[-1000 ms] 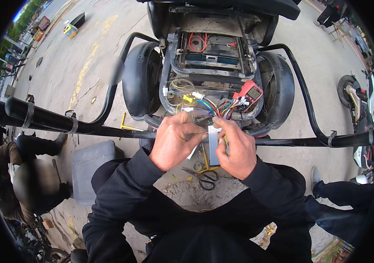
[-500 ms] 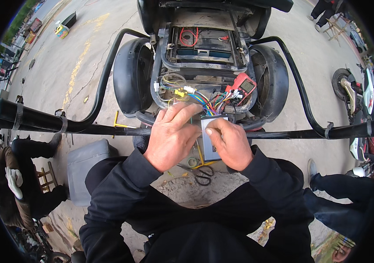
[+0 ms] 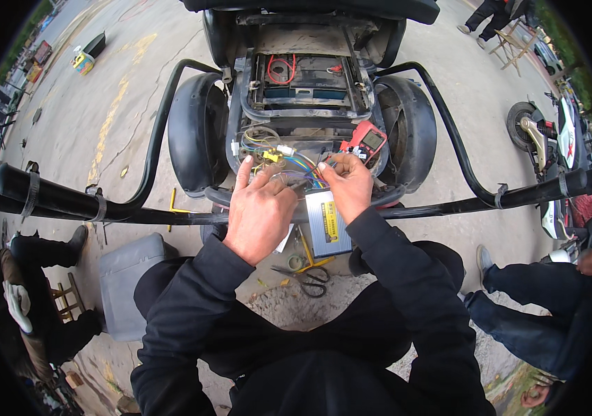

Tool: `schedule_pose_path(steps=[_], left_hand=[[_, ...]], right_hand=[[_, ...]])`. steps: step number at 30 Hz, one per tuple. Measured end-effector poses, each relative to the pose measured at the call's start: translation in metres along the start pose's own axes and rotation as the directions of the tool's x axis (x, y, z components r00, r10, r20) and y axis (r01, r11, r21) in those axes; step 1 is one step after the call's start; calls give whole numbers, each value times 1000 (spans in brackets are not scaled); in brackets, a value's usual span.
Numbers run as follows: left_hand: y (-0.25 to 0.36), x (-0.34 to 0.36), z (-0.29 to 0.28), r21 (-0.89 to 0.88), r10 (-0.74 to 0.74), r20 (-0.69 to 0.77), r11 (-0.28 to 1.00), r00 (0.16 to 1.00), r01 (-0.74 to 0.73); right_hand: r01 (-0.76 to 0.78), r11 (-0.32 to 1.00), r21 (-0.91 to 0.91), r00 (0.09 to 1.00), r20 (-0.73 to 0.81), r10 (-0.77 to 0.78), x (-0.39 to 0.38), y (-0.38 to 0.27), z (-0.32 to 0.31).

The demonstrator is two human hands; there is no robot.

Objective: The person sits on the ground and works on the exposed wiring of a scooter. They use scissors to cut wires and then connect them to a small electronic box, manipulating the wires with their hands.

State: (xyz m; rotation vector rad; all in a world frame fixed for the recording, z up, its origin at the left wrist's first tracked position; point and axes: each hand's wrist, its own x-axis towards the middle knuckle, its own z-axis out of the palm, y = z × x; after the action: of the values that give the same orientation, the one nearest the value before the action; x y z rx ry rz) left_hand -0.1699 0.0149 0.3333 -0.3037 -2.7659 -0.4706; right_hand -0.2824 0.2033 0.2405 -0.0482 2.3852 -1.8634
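Wires (image 3: 304, 164) now occupy both hands' reach: right hand (image 3: 349, 186) has shifted up, uncovering the box's yellow label (image 3: 337, 220), fingers pinched, contents unclear; left hand's (image 3: 261, 211) fingers partly spread, grip indeterminable.

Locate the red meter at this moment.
In the head view, the red meter lies right of centre, just beyond the right hand and beside the right-hand black fender.

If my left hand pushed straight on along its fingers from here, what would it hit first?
Your left hand would probably meet the yellow connector first, among the loose wires just past the fingertips; depth is unclear, so contact may already be close.
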Motion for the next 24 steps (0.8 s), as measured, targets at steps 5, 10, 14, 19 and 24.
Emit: schedule_pose_path(steps=[5, 10, 14, 19, 24], left_hand=[[-12, -10, 4, -199, -169, 78, 963, 982, 182], [-28, -11, 23, -581, -361, 166, 716, 918, 387], [-32, -5, 44, -753, -429, 374, 377, 822, 539], [-28, 0, 55, -859, -409, 457, 27, 790, 511], [-19, 1, 48, -766, -443, 597, -67, 668, 640]], right_hand=[[-12, 999, 38, 1000, -12, 12, 3, 2, 9], [95, 995, -20, 994, 64, -93, -10, 0, 4], [18, 998, 64, 979, 202, -31, -26, -4, 2], [-74, 990, 121, 964, 263, 40, -23, -6, 0], [-251, 947, 201, 921, 350, 170, -18, -9, -10]])
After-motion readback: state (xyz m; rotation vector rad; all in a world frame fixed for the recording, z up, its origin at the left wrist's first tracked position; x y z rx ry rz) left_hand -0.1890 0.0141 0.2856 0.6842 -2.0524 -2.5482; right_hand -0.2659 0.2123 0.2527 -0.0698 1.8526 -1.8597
